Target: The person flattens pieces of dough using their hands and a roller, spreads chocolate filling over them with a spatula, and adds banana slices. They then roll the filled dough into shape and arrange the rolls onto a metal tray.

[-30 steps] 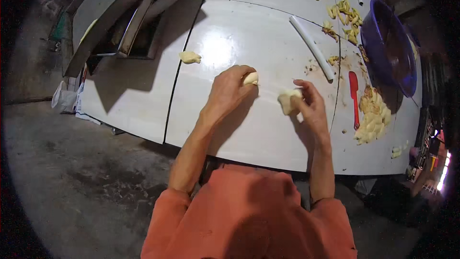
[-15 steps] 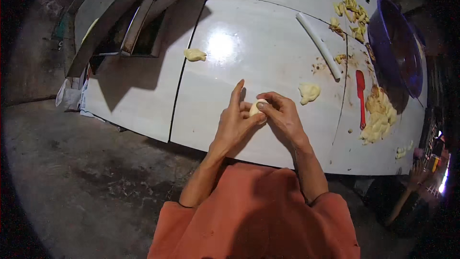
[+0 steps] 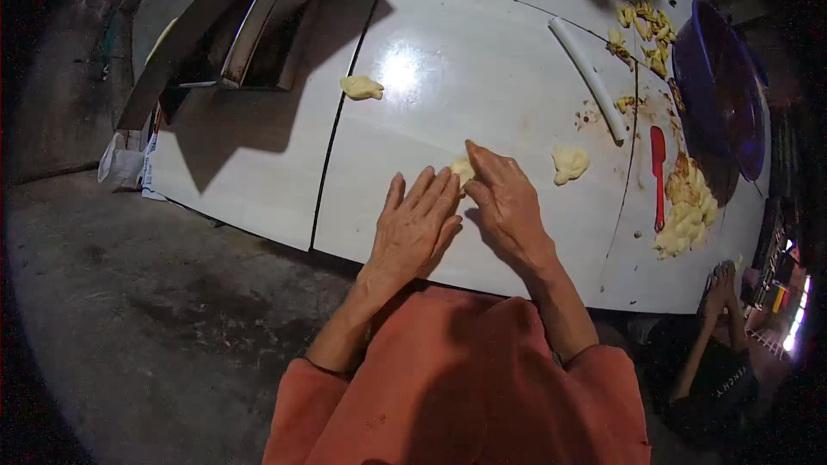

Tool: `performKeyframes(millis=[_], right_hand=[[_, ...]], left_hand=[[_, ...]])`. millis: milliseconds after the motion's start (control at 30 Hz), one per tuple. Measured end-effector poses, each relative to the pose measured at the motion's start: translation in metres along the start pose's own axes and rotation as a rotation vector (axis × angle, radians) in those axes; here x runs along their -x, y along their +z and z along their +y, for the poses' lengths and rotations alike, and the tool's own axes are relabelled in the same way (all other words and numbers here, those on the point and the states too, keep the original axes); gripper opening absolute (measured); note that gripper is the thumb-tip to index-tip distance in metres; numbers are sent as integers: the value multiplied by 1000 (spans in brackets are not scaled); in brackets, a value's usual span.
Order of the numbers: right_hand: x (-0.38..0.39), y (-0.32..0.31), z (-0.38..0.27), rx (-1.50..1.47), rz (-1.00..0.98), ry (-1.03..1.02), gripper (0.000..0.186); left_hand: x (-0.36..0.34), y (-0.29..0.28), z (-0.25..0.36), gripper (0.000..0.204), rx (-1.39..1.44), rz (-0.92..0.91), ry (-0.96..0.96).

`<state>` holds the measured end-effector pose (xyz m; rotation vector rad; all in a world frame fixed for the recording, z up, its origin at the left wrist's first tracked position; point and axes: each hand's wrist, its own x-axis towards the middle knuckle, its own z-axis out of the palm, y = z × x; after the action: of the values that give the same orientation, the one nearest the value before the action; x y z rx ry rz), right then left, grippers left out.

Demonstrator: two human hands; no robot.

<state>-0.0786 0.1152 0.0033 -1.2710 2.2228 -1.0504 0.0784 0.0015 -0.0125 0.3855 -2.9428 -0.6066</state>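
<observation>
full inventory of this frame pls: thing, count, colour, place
dough piece in hands: 1, pale yellow, between both hands' fingertips
loose dough pieces: 2, pale yellow, one far left, one right of the hands
dough heap: 1, yellow, table's right edge
white rod: 1, lying diagonally, far right
red spatula: 1, beside the heap
basin: 1, dark blue, far right corner
table: 1, white
left hand: flat, fingers extended
right hand: fingertips on dough

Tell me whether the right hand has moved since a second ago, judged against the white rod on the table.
Yes. The right hand has pulled left, away from the white rod, leaving one dough lump on the table and joining the left hand over another dough piece.
</observation>
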Motion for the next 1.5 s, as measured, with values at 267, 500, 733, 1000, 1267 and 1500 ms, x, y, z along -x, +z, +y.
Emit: performKeyframes(millis=[267,500,733,1000,1267,1500], right_hand=[[3,6,1,-444,-33,310,39],[-5,10,16,166,-115,-131,42],[23,29,19,127,-120,-155,83],[42,25,34,542,-188,-139,92],[40,16,37,538,-210,-138,85],[3,-43,58,194,224,12,48]], left_hand=[[8,-7,-1,65,117,-117,36],[7,-10,-2,47,103,67,-5],[8,26,-8,77,-51,-144,48],[2,13,-3,93,-86,-131,-30],[-21,3,-5,85,-104,-152,40],[-3,22,-17,89,-115,-169,-29]])
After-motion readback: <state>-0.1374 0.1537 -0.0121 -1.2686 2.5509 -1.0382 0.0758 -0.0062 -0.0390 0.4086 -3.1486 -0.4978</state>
